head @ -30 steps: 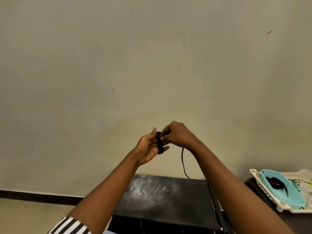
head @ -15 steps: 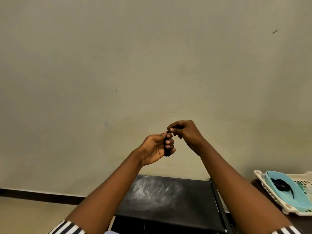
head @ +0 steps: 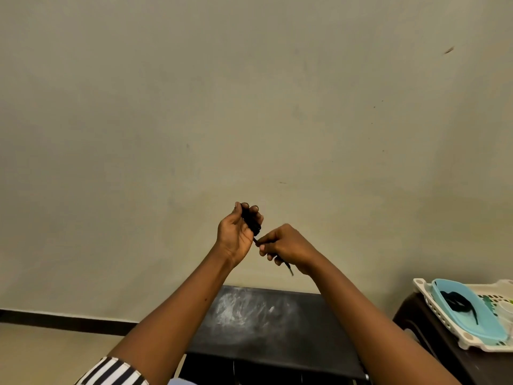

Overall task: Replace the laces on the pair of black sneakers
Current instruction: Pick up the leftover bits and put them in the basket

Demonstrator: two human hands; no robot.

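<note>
A black shoelace (head: 252,223) is wound in a tight bundle around the fingers of my left hand (head: 236,234), which is raised in front of the wall with its fingers curled round the coil. My right hand (head: 288,247) sits just right of and below it and pinches the lace's free end; the tip (head: 290,270) sticks out under that hand. Another black lace (head: 455,302) lies in a light blue tray (head: 483,330) at the far right. No sneakers are in view.
A black table (head: 266,326) with white scuff marks stands below my arms against the beige wall. At the right a dark stool (head: 410,320) carries a white plastic basket (head: 469,344) that holds the blue tray.
The long hanging tail of the lace is gone; it is now wound on my left hand. My left hand rose and my right hand dropped below it, pulling the short end down to the right.
</note>
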